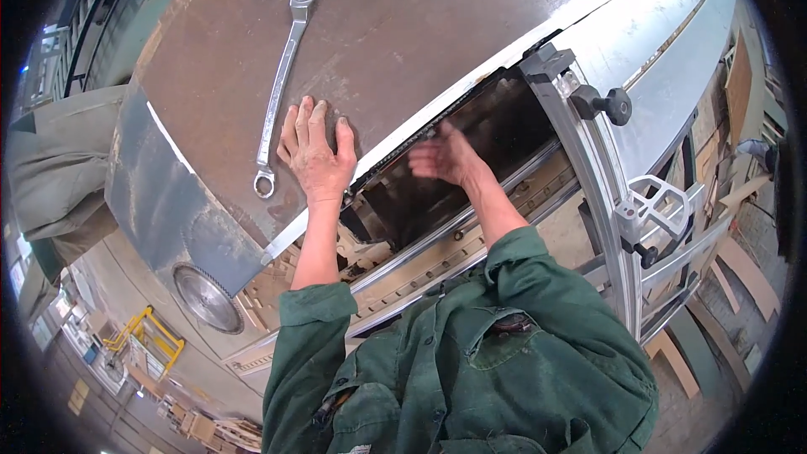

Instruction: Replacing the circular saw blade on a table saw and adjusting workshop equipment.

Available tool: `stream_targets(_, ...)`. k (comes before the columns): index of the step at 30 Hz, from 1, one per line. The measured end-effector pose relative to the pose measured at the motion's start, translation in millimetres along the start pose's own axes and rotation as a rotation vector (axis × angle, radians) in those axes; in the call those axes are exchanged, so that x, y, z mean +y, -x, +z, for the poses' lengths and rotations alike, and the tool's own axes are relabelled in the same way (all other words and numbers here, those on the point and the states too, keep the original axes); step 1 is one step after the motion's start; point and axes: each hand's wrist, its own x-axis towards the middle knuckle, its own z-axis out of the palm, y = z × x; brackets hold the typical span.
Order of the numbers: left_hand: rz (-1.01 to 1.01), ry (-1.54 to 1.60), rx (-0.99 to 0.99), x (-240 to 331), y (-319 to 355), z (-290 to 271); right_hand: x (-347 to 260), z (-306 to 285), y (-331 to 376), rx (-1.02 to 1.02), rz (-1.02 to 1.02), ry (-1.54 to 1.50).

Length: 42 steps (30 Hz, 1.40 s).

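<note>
My left hand (pixel 314 154) lies flat on the brown metal table top (pixel 395 55), fingers stretched out and empty, by the edge of the opening. Beside it rests a long double-ended ring spanner (pixel 284 76), its lower ring close to my wrist. My right hand (pixel 445 157) reaches into the dark opening (pixel 504 130) of the machine, under the table's bright edge. Its fingers are stretched out, slightly blurred, and no held thing shows in them. A toothed strip or edge (pixel 403 150) runs along the opening just above these fingers.
A toothed circular saw blade (pixel 208 298) stands against the machine's left side. A curved metal rail (pixel 593 168) with a black knob (pixel 616 106) crosses at the right, beside a pale metal table (pixel 651 42). Another person's trousers (pixel 67 168) show at far left. Board offcuts (pixel 744 273) lie at right.
</note>
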Motion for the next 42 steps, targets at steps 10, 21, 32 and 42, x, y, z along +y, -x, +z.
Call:
stream_targets(10, 0.005, 0.003, -0.003, 5.2, -0.5, 3.4, -22.1, 3.4, -1.2, 0.105, -0.067, -0.084)
stream_targets(21, 0.016, -0.043, 0.114, -21.4, 1.0, -7.0, 4.1, 53.2, 11.4, -0.011, -0.151, -0.270)
stream_targets(32, -0.047, 0.188, 0.047, -1.7, 6.6, -35.6, 8.8, -8.9, -8.9, 0.091, -0.192, -0.258)
stream_targets(42, -0.033, 0.174, 0.057, 2.7, 0.8, -31.6, 4.9, -11.8, -8.7, 0.028, -0.238, -0.296)
